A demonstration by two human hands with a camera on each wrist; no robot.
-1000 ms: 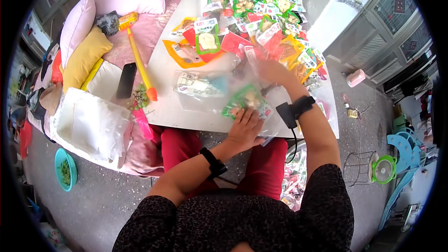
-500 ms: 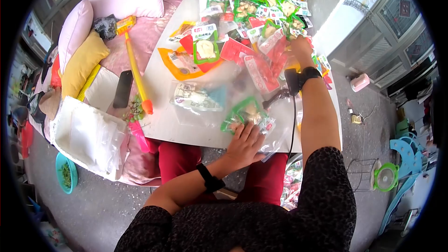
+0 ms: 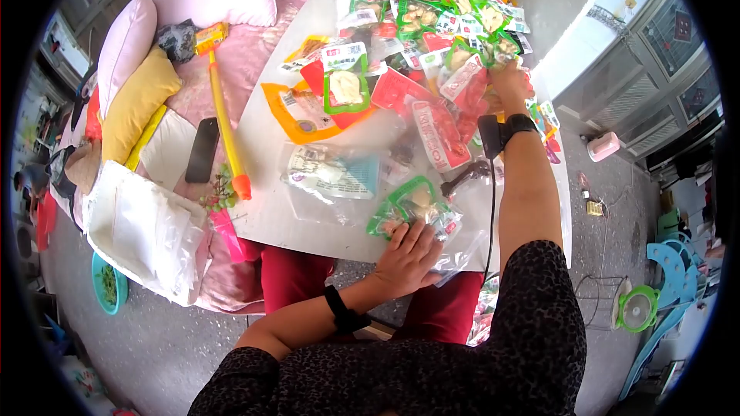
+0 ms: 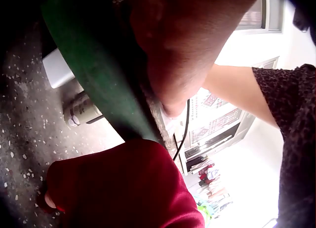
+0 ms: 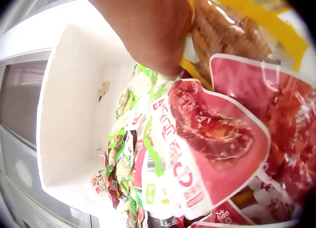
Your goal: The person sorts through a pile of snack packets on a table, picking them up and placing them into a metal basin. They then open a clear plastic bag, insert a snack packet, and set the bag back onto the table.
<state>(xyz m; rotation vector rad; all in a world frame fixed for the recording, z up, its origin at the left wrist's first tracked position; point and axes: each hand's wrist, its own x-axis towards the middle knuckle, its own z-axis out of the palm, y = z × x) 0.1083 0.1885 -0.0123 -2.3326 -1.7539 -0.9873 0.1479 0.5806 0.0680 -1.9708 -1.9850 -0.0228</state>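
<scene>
My left hand rests at the table's front edge, its fingers spread over a clear plastic bag and the green-edged packet of pale food. In the left wrist view, the left hand lies over the table edge, fingertips hidden. My right hand reaches into the heap of snack packets at the open foam box. In the right wrist view, its fingers are hidden behind a yellow-edged packet, so I cannot tell what they hold. A red-and-white packet lies just below this hand.
An orange packet, a white-and-blue packet in clear plastic, and a red packet lie on the white table. On the bed at left are a phone, a yellow stick and a foam tray.
My right hand has moved from over the middle of the table to the packets at the box's right side. A red packet now lies flat near the bag. The left hand has stayed on the bag.
</scene>
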